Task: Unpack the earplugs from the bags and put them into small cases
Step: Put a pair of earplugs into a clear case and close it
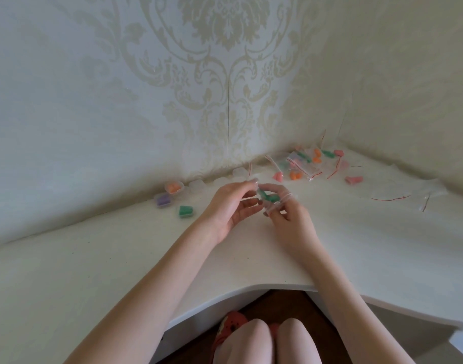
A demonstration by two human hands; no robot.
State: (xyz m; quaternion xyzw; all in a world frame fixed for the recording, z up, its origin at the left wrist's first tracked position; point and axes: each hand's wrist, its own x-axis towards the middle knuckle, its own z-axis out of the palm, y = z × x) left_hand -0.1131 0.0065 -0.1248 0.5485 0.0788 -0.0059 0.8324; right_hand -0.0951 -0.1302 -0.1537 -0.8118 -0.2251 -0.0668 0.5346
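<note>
A white bench fills the corner of the room, its front edge curving in around the seated person's knees, and damask-patterned wallpaper rises behind it on both walls. Two bare forearms reach out over the middle of the bench and meet above its surface.

The left hand is turned palm inward, fingers loosely curled, its fingertips up against the thing held between both hands. The right hand pinches a small clear bag stretched over its fingers, with green earplugs showing inside, right between the two hands.

Back in the corner, to the right, lies a heap of clear bags with red seal strips, holding orange, green and pink earplugs. More bags that look emptied lie flat further right.

To the left of the hands, near the wall, stand three small filled cases: one with orange earplugs, one with purple just beside it, and one with green a little nearer. A few clear cases sit along the wall between those and the heap; I cannot tell their contents.
</note>
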